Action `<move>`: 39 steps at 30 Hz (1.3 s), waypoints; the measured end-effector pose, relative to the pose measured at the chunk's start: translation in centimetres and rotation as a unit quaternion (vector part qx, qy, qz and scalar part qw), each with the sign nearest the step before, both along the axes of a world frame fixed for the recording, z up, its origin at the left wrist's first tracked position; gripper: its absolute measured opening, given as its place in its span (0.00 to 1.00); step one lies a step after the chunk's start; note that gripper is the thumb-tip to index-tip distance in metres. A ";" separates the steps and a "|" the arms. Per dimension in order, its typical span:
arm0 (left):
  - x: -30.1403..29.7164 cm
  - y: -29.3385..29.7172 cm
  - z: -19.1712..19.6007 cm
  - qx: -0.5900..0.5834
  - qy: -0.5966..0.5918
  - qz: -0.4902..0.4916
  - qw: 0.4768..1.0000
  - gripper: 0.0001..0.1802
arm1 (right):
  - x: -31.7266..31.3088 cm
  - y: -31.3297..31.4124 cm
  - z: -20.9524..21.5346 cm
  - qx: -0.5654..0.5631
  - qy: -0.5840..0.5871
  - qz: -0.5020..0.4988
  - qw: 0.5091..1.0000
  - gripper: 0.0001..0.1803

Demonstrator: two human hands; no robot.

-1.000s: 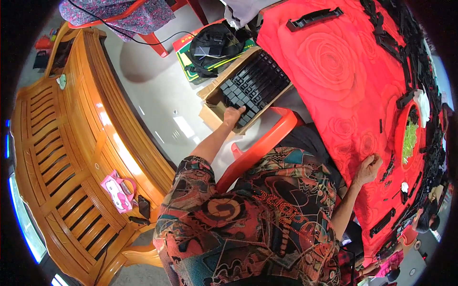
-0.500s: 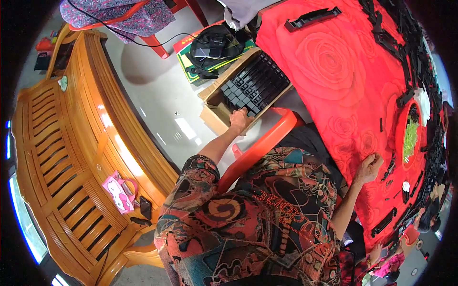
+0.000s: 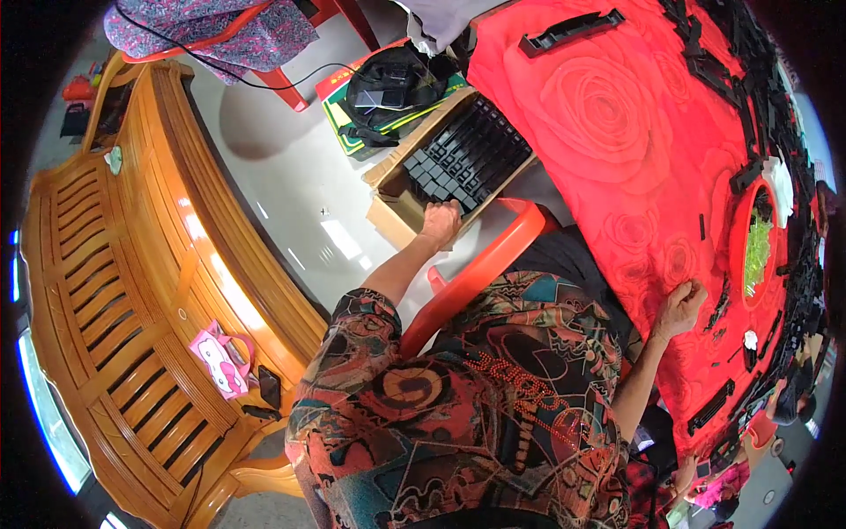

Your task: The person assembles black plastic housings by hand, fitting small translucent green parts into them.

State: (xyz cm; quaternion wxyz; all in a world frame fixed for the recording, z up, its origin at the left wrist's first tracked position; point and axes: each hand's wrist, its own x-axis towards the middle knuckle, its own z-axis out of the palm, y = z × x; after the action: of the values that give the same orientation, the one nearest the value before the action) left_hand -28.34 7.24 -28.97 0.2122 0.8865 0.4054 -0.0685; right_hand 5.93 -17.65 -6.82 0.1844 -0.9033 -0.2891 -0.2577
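My left hand [image 3: 438, 223] fingers grasp black parts [image 3: 467, 159] in the cardboard box [image 3: 397, 216]; right hand [image 3: 679, 309] clenched on the bench [image 3: 617, 132]. Overreaching risks dropping parts.

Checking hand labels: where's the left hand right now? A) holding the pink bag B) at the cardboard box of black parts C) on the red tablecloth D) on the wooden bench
B: the left hand reaches down to the box, at its edge by the black parts; the right hand rests on the tablecloth.
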 end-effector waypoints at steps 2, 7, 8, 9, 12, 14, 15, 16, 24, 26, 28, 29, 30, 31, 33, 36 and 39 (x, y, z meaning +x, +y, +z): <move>-0.2 0.5 0.1 0.008 0.000 -0.011 1.000 0.12 | 0.1 0.0 0.0 0.005 -0.007 0.010 1.000 0.08; -0.9 1.0 -0.3 0.027 0.010 -0.043 0.999 0.13 | 0.0 -0.1 0.0 0.008 0.012 0.011 1.000 0.08; -1.2 0.8 -0.2 0.032 -0.026 -0.026 0.999 0.15 | 0.0 -0.1 0.0 0.008 0.011 0.010 1.000 0.08; -1.4 0.7 -0.2 0.038 -0.062 -0.009 0.997 0.18 | -0.1 -0.2 -0.1 0.017 0.009 0.012 1.000 0.08; -2.0 0.5 0.7 -0.011 -0.052 0.048 0.997 0.22 | 0.0 -0.2 -0.2 0.017 0.007 0.011 1.000 0.07; -1.9 0.3 0.2 -0.021 -0.074 0.072 0.994 0.22 | 0.0 -0.1 -0.2 0.008 0.008 0.009 1.000 0.08; -1.7 0.2 0.1 -0.032 -0.097 0.094 0.990 0.22 | -0.1 0.1 0.0 0.013 0.005 0.012 1.000 0.07; -1.5 0.0 0.1 -0.032 -0.097 0.094 0.990 0.22 | -0.2 0.1 0.1 0.017 0.002 0.014 1.000 0.07; -0.4 -0.8 -0.1 -0.015 -0.202 0.284 0.937 0.11 | -0.1 0.0 0.1 0.008 0.000 0.010 1.000 0.07; -0.6 -0.3 -0.2 0.009 -0.177 0.273 0.946 0.11 | -0.4 0.2 0.3 0.007 0.005 0.008 1.000 0.07; -1.0 0.2 0.3 0.073 -0.129 0.187 0.971 0.13 | -0.5 0.3 0.3 0.014 0.016 -0.011 1.000 0.07; -1.2 0.5 0.0 0.073 -0.129 0.187 0.971 0.13 | -0.4 0.3 0.2 0.014 0.016 -0.011 1.000 0.07; -1.5 0.6 -0.5 0.087 -0.112 0.155 0.978 0.14 | -0.3 0.2 0.2 0.012 0.010 -0.005 1.000 0.07; -1.6 0.6 -0.8 0.102 -0.094 0.123 0.983 0.15 | -0.3 0.2 0.2 0.011 0.003 0.002 1.000 0.07; -1.7 0.5 -1.4 0.112 -0.099 0.110 0.983 0.15 | -0.3 0.2 0.2 0.006 0.003 -0.003 1.000 0.07; -1.6 0.4 -1.8 0.113 -0.114 0.103 0.982 0.15 | -0.1 0.0 0.0 0.000 0.001 -0.007 1.000 0.07; -1.6 0.3 -2.0 0.104 -0.122 0.106 0.981 0.17 | 0.1 -0.1 -0.2 0.002 -0.004 -0.003 1.000 0.07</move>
State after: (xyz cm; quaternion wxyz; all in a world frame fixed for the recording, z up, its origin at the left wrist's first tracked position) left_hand -29.89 7.51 -30.92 0.1729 0.8574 0.4730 0.1060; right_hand 6.05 -17.78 -7.01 0.1840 -0.9026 -0.2871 -0.2627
